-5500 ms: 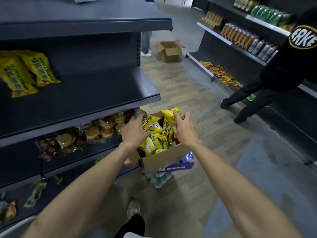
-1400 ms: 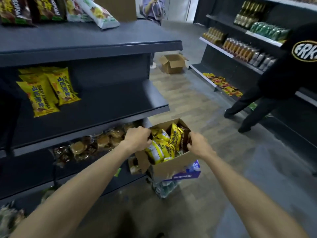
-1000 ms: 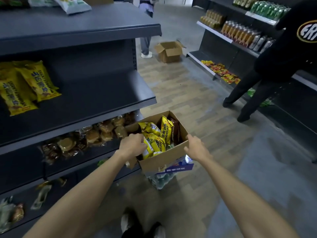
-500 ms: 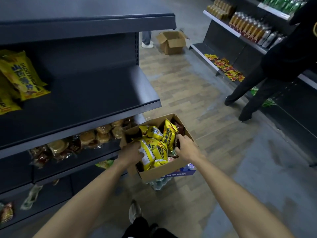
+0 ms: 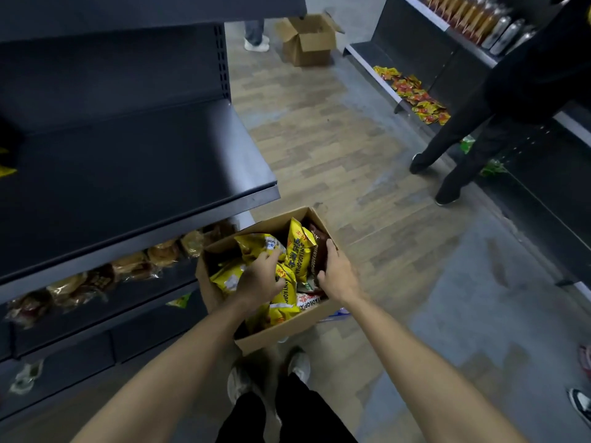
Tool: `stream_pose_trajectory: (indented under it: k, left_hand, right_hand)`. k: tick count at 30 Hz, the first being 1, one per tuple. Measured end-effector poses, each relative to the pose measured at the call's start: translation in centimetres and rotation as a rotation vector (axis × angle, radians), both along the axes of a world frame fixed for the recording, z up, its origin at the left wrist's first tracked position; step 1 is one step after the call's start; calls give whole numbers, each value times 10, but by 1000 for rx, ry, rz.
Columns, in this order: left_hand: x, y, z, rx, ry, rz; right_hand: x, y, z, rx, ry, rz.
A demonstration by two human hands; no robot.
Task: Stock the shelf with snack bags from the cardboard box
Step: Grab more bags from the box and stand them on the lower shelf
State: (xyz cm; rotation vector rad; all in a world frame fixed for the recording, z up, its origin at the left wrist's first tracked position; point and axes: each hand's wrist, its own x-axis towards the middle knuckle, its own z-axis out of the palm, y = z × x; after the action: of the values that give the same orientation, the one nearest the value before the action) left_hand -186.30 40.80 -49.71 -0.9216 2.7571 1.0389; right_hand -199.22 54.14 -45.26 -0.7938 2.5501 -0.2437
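Observation:
An open cardboard box (image 5: 281, 334) stands on the floor beside the dark shelf unit. It holds several yellow snack bags (image 5: 299, 251) and a dark brown bag (image 5: 319, 251). Both my hands are inside the box. My left hand (image 5: 260, 278) lies on top of the yellow bags with its fingers curled over one. My right hand (image 5: 335, 273) grips the dark brown bag at the box's right side. The middle shelf (image 5: 137, 174) above the box is mostly bare, with a yellow bag's corner (image 5: 4, 170) at its far left edge.
Wrapped pastries (image 5: 134, 265) fill the lower shelf. A person in black (image 5: 499, 123) stands at the right-hand shelving with drinks (image 5: 473, 14) and small snack packets (image 5: 412, 94). Another open box (image 5: 308, 39) and someone's feet (image 5: 256, 43) are down the aisle. My shoes (image 5: 268, 375) are below the box.
My view has tilted down and closer to the box. My left hand moved from the box's left edge onto the yellow bags, and my right hand reached deeper onto the brown bag.

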Motion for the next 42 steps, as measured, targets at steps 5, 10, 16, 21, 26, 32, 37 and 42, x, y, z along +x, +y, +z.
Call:
stream_pose_trajectory:
  k: [5, 10, 16, 21, 26, 32, 37, 42]
  left_hand:
    - [-44, 6, -8, 26, -83, 30]
    - [-73, 1, -24, 53, -16, 58]
    - [-92, -3, -50, 141, 0, 128]
    - [-104, 8, -64, 177, 81, 169]
    - [-113, 15, -66, 154, 106, 208]
    - [-103, 15, -54, 134, 185, 282]
    - [-91, 14, -23, 103, 264, 307]
    - [-79, 5, 10, 15, 288, 302]
  right_hand:
    - [-18, -9, -8, -55, 8, 39]
    - [-25, -17, -27, -39, -2, 50]
    - [-33, -16, -48, -52, 66, 126]
    - [-44, -19, -51, -153, 102, 33]
    - [-59, -23, -52, -126, 124, 12]
    - [-62, -20, -45, -144, 135, 29]
    - [-67, -17, -45, -176, 108, -15]
    - [-84, -12, -49, -226, 63, -108]
